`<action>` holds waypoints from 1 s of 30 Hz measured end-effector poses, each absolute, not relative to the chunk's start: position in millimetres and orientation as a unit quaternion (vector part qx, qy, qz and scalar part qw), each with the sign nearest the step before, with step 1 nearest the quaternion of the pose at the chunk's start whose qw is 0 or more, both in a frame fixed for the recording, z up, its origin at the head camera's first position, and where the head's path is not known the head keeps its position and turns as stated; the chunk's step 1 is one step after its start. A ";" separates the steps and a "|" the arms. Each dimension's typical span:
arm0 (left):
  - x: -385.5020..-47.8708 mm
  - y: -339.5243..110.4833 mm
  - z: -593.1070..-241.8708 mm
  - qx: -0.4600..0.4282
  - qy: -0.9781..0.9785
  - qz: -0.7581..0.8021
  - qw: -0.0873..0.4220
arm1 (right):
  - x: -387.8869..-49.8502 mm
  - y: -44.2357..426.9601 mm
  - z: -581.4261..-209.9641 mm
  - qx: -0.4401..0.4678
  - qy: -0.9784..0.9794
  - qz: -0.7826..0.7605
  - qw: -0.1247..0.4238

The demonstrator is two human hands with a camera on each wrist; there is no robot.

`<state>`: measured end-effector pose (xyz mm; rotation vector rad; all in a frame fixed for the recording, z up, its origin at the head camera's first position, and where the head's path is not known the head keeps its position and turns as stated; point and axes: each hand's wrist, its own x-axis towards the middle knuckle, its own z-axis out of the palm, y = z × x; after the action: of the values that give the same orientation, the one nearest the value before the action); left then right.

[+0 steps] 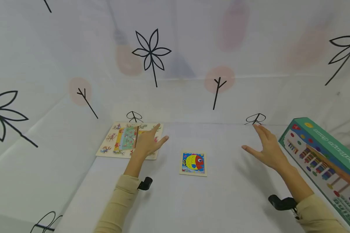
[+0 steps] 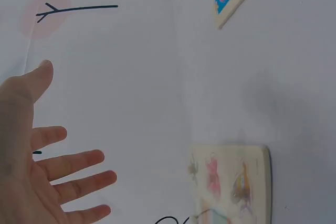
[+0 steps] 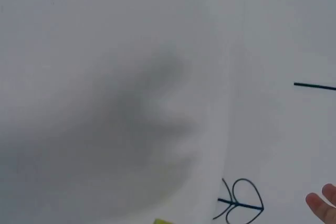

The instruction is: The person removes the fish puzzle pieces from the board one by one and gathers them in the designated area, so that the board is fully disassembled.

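My left hand (image 1: 147, 142) hangs in the air with fingers spread, in front of a wooden board (image 1: 105, 149) with animal pictures and flat puzzles on it; it holds nothing. In the left wrist view the same hand (image 2: 47, 171) has its fingers straight and apart, and the board (image 2: 257, 182) lies at the lower right. My right hand (image 1: 268, 150), also empty with fingers extended, hovers to the left of a long green box. Between the hands lies a small square fish puzzle (image 1: 193, 163). Only fingertips of the right hand (image 3: 323, 205) show in the right wrist view.
A long green toy box (image 1: 323, 161) lies slanted along the right side of the white table (image 1: 175, 200). Behind the table hangs a white cloth (image 1: 178, 97) with line-drawn leaves and faint coloured spots, which also runs down the left side.
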<state>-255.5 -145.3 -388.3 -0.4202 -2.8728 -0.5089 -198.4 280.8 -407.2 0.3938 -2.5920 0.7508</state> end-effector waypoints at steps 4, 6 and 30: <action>-254.3 -132.3 -404.5 -0.167 -0.955 -0.223 0.099 | -204.0 261.8 -419.3 0.151 -0.929 0.281 0.185; -253.8 -125.6 -412.9 -0.180 -0.948 -0.248 0.090 | -204.5 251.8 -425.5 0.150 -0.931 0.288 0.167; -250.7 -50.4 -486.3 -0.303 -0.869 -0.390 0.030 | -206.3 171.5 -482.5 0.212 -0.908 0.362 0.019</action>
<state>-250.7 -50.4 -486.3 -0.9330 -2.6784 -1.2032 -206.3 171.5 -482.5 0.6568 -2.8172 1.1248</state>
